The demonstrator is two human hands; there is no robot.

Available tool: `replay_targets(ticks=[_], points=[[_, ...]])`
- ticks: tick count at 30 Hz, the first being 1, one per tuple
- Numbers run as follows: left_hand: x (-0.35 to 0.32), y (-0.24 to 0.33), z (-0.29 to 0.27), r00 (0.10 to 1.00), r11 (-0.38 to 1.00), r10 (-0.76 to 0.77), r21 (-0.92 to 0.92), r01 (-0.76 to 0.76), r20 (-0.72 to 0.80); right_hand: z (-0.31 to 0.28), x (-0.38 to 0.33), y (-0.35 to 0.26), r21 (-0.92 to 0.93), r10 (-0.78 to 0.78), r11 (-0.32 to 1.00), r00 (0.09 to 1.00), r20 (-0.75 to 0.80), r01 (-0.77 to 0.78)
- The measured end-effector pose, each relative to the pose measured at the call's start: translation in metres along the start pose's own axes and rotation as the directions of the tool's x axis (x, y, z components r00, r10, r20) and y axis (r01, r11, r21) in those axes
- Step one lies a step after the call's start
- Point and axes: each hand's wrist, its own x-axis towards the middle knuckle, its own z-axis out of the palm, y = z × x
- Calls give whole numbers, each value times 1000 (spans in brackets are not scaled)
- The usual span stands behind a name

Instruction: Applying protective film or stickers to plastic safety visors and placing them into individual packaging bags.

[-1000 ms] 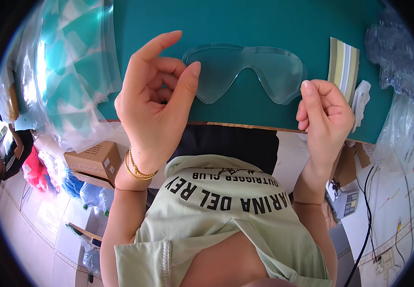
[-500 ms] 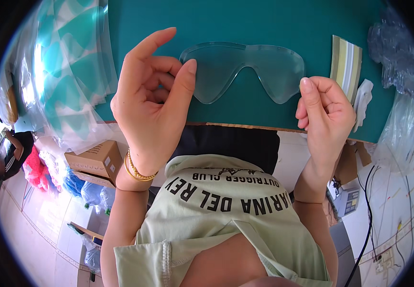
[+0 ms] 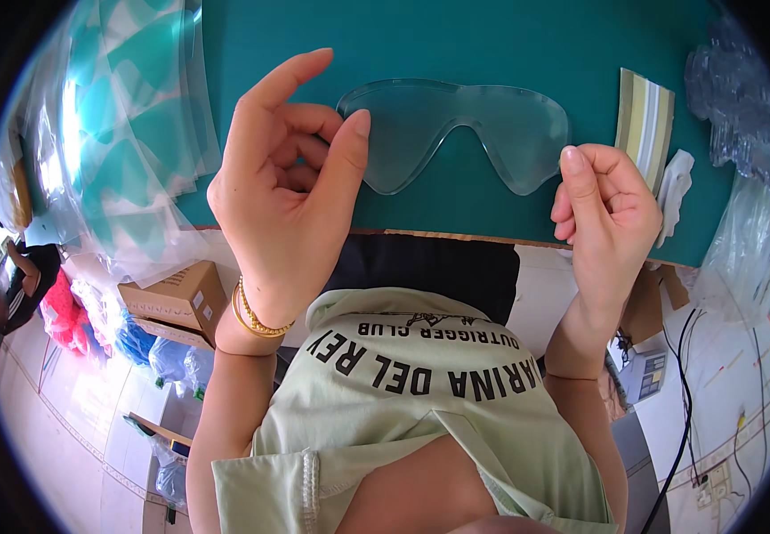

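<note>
A clear, one-piece goggle lens [image 3: 403, 133] with a notched nose bridge is held up over the green tabletop [image 3: 527, 44]. My left hand [image 3: 291, 178] grips its left end between the thumb and bent fingers, while the index finger sticks out away from it. At the other end, my right hand [image 3: 607, 191] pinches the lens's right edge between thumb and curled fingers. The fingertips behind the lens are partly hidden.
Clear plastic sheets [image 3: 149, 116] cover the table's left side. To the right lie a striped strip [image 3: 645, 116], a crumpled white cloth [image 3: 675, 191] and a heap of clear plastic pieces [image 3: 749, 107]. A cardboard box [image 3: 176, 298] stands below left; black cables [image 3: 687, 400] hang at right.
The lens and my left hand have shifted very slightly to the right. My right hand is almost still, and both grips look the same.
</note>
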Motion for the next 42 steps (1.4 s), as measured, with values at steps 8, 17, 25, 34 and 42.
replay_targets(ticks=[8, 17, 25, 34, 42], points=[[1, 0, 2, 999, 999, 52, 15, -53, 12, -3, -1, -7, -47, 32, 998, 999, -12, -32], [-2, 1, 1, 1000, 999, 11, 30, -11, 5, -55, 30, 11, -890, -566, 442, 805, -181, 110], [0, 0, 4, 998, 998, 52, 15, -53, 16, -30, 7, -35, -117, -175, 981, 972, -160, 158], [-3, 0, 2, 999, 999, 37, -6, -37, -8, 3, -2, -39, -620, -265, 768, 961, -78, 162], [-1, -4, 2, 997, 997, 74, 16, -74, 0, -29, -4, -29, -250, -261, 944, 950, -172, 215]])
